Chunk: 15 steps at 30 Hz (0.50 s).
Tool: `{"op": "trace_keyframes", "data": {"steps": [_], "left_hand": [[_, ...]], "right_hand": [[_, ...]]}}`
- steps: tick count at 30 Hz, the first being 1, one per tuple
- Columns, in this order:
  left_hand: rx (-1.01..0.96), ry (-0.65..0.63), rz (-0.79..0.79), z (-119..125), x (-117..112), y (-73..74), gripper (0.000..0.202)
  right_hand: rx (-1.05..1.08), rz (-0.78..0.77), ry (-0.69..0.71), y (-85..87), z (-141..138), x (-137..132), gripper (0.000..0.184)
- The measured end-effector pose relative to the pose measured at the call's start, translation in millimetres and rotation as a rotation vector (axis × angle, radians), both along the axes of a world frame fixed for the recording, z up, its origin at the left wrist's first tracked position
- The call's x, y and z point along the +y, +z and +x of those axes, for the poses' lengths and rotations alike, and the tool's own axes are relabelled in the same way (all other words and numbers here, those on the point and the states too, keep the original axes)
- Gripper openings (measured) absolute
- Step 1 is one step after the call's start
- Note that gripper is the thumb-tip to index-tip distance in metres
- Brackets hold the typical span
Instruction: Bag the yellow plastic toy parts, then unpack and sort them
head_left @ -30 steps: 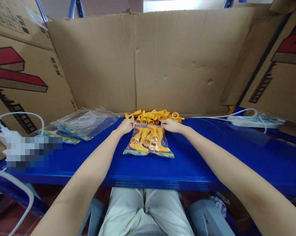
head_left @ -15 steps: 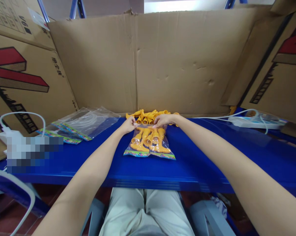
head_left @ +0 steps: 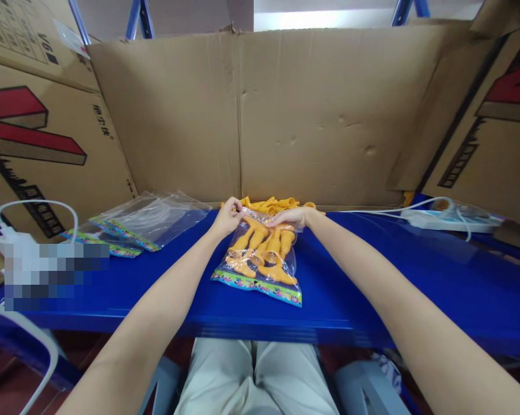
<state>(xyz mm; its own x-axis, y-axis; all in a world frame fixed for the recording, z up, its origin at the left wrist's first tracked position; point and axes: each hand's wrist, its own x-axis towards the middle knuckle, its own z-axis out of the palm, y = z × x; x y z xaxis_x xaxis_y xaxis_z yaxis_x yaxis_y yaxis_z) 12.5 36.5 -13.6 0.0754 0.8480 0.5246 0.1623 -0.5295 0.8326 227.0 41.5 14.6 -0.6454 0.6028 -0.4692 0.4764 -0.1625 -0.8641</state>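
Observation:
A clear plastic bag (head_left: pixel 254 276) with a colourful printed strip along its near edge lies on the blue table. Several yellow horn-shaped plastic pieces (head_left: pixel 275 245) show inside it. At the bag's far left corner, my left hand (head_left: pixel 229 215) is closed in a pinch on the plastic. My right hand (head_left: pixel 289 218) reaches over the far right end, its fingers stretched out flat against the bag and the uppermost pieces. Whether those fingertips are inside the bag's mouth, I cannot tell. Just behind both hands lies a pile of loose yellow pieces (head_left: pixel 281 203).
Flat clear bags (head_left: pixel 156 216) with printed strips lie to the left. A white device with a cable (head_left: pixel 20 245) stands at the far left, partly blurred. At the right is a white power strip (head_left: pixel 432 219). Cardboard (head_left: pixel 311 115) walls the back of the blue table (head_left: pixel 350 294).
The filled bag has shifted toward me and turned slightly. My right hand's fingers have straightened from a bent grip to lie over the bag. My left hand has moved slightly left.

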Motion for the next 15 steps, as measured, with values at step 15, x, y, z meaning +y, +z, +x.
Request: {"op": "trace_keyframes", "data": {"steps": [15], "left_hand": [[0.090,0.330,-0.261,-22.0,4.2,-0.9,0.016]], "right_hand": [[0.572,0.514,-0.994,53.4,121.3,-55.7,0.026]]}}
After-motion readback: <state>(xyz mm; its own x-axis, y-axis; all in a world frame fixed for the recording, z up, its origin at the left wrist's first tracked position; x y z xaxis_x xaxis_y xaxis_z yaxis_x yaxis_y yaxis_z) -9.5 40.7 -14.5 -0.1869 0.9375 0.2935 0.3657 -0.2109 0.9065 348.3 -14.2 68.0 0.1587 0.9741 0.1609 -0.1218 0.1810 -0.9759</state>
